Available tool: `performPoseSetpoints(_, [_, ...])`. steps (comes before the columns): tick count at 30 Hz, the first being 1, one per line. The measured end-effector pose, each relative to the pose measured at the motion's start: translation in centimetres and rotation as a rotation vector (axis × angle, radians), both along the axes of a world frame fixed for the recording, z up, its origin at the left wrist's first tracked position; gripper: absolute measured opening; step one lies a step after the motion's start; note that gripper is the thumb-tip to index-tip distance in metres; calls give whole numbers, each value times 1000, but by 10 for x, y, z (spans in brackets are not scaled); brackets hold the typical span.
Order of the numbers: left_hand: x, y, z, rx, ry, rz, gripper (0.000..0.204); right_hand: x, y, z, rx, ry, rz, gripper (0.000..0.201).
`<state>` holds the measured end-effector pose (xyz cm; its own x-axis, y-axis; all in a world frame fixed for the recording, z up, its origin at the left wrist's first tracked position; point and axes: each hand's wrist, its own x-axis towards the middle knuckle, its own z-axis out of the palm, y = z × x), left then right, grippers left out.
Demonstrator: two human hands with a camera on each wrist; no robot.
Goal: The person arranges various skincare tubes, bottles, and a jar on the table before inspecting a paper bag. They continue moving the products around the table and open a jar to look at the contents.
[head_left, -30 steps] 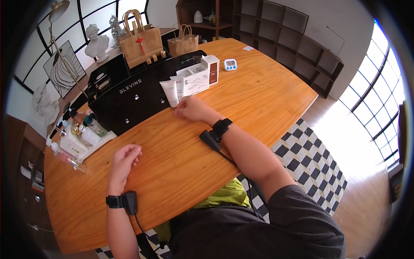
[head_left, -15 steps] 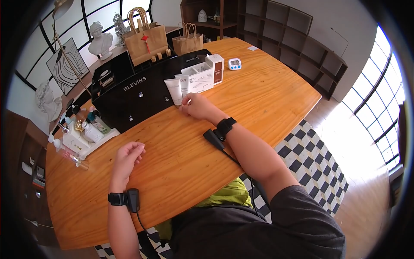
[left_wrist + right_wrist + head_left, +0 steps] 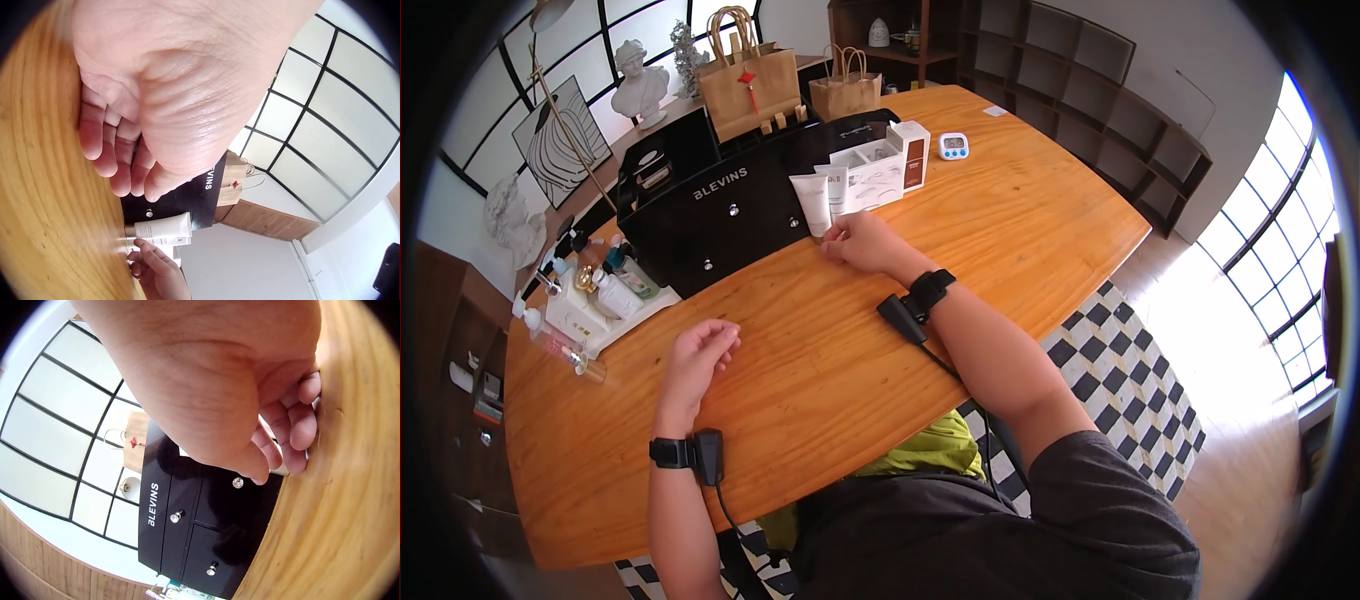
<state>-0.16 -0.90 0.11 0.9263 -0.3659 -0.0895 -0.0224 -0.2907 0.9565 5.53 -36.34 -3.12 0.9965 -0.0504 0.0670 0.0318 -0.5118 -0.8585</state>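
My right hand (image 3: 868, 243) rests on the table with its fingers loosely curled, just in front of two white squeeze tubes. The front tube (image 3: 811, 204) stands upright on its cap, and the second tube (image 3: 838, 188) is beside it. In the left wrist view the right hand (image 3: 161, 269) overlaps the foot of the white tube (image 3: 164, 226). Slivers of white show behind its fingers (image 3: 303, 428) in the right wrist view. My left hand (image 3: 700, 362) lies nearer me on the table, fingers loosely bent, holding nothing.
A black BLEVINS drawer case (image 3: 720, 215) with round knobs stands behind the tubes. Right of them are a white divided box (image 3: 870, 180), a brown-and-white carton (image 3: 914, 160) and a timer (image 3: 953, 146). A white tray (image 3: 640, 318) of bottles sits left. Paper bags (image 3: 750, 95) stand behind.
The head view has shifted slightly, so the table items appear farther right. Both hands stay in about the same place beside the same things; nothing has been picked up.
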Motion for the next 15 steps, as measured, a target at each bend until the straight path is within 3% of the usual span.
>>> performPoseSetpoints(11, [0, -1, 1, -3, 16, -4, 20, -3, -1, 7, -6, -9, 3, 21])
performPoseSetpoints(15, [-2, -2, 3, 6, 13, 4, 20, -2, -16, 12, 0, -28, -102, 24])
